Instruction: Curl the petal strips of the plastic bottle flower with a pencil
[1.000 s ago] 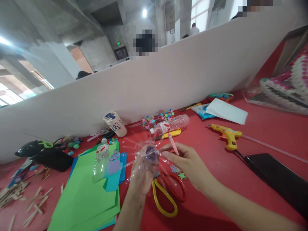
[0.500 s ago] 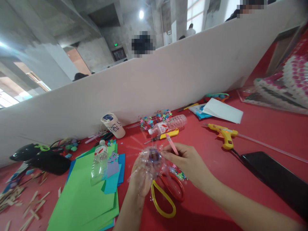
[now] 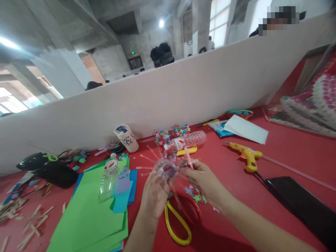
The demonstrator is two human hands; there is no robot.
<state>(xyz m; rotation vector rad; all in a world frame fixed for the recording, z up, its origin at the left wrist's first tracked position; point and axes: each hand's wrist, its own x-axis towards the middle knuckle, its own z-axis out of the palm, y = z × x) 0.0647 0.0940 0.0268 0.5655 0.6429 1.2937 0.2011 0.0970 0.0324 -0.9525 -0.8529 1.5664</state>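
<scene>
My left hand (image 3: 155, 192) is closed around a clear plastic bottle piece cut into thin strips (image 3: 147, 168) that fan outward. At its middle sits a purple ring (image 3: 168, 169). My right hand (image 3: 203, 176) pinches a slim pink pen (image 3: 188, 154), held upright beside the ring; a dark tip seems to reach toward the ring, though it is blurred. Below both hands lie scissors with one yellow and one red handle (image 3: 181, 224), their blades hidden. Small coloured paper stars (image 3: 195, 194) lie by my right wrist.
Green paper sheets (image 3: 86, 210) lie left under a clear bottle (image 3: 109, 178). Behind my hands are another bottle (image 3: 194, 139), a yellow cutter (image 3: 187, 151) and a paper cup (image 3: 126, 138). To the right are a yellow glue gun (image 3: 246, 155) and a black phone-like slab (image 3: 299, 199). A white partition (image 3: 183, 94) stands behind.
The plastic piece has turned in my left hand, so its ring shows more open and strips point left. My right hand has shifted slightly, uncovering more stars. The view has tilted a little.
</scene>
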